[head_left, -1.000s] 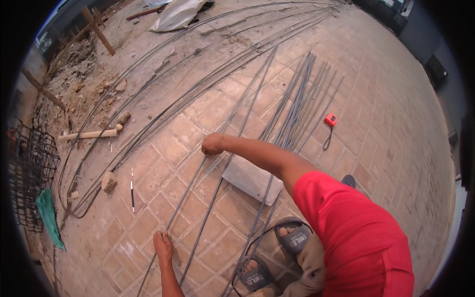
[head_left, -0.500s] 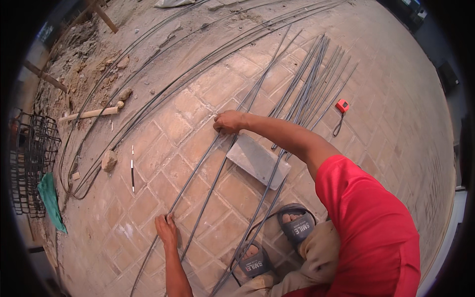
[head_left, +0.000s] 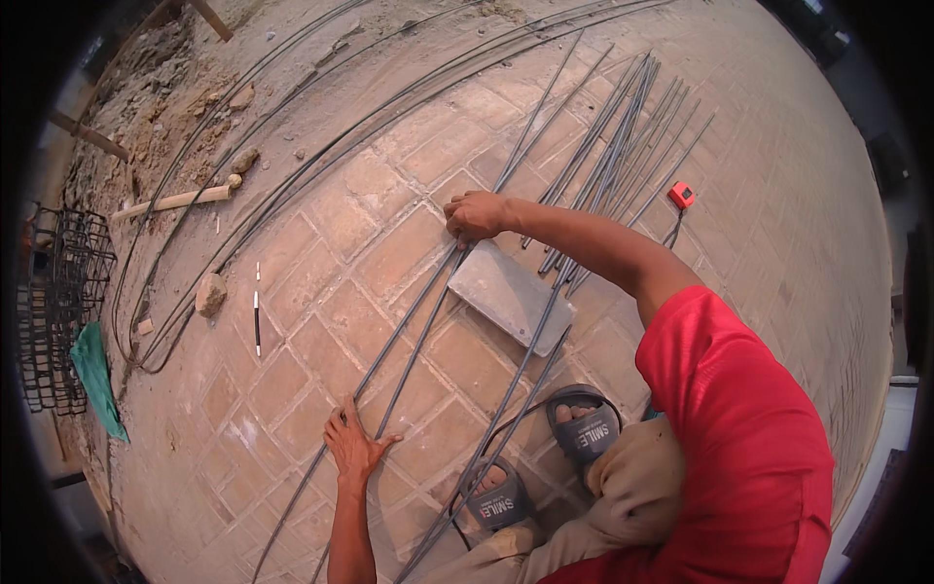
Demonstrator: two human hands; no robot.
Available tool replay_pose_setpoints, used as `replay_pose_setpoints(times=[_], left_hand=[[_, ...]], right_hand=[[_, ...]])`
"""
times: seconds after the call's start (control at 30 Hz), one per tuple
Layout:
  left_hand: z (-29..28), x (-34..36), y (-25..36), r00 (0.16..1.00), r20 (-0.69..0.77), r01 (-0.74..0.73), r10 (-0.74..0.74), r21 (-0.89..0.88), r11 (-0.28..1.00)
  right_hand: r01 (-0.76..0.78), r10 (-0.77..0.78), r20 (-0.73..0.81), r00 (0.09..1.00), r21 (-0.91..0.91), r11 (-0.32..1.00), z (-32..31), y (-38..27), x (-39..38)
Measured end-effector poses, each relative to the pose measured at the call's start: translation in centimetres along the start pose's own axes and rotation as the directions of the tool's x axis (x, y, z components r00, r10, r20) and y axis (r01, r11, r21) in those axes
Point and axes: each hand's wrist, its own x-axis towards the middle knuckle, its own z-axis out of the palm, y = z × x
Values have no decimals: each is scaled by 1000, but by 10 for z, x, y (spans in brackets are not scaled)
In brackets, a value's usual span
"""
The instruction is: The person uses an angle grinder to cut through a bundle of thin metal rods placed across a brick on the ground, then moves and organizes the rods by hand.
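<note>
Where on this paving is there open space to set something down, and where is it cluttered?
Bare tiles lie between the marker stick and the two rods under the left hand; more beyond the red tape measure. Crowded: the rod bundle and grey slab by the right hand.

Floor: you stand on a paved brick floor (head_left: 389, 253), with dirt and rubble at its far left.
Middle: two long steel rods (head_left: 409, 331) and a grey slab (head_left: 508, 295).
Far right: a bundle of rods (head_left: 623, 146) and a red tape measure (head_left: 681, 195).
Left: curved rods (head_left: 243, 209), a stone (head_left: 209, 294), a wooden stick (head_left: 175, 201), a wire cage (head_left: 53, 302), green cloth (head_left: 95, 375).
</note>
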Motion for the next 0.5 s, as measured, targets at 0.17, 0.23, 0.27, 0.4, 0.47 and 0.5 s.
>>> replay_pose_setpoints(times=[0.17, 0.23, 0.27, 0.4, 0.47, 0.5], left_hand=[[8, 0, -16, 996, 78, 33, -36, 43, 999], [6, 3, -15, 994, 107, 9, -17, 76, 997], [6, 7, -9, 991, 135, -13, 0, 96, 995], [14, 13, -22, 987, 148, -78, 54, 160, 984], [18, 20, -34, 983, 156, -126, 98, 180, 976], [18, 22, -44, 984, 148, -123, 95, 191, 974]], right_hand=[[47, -49, -69, 996, -34, 998, -1, 15, -21], [80, -87, -59, 995, -113, 990, -2, 20, -28], [75, -88, -66, 994, -189, 979, 4, 31, -34], [121, -129, -1, 992, -337, 934, 4, 36, -15], [148, -180, -38, 983, -417, 897, 6, 35, -6], [188, -253, -67, 965, -496, 848, 3, 31, 2]])
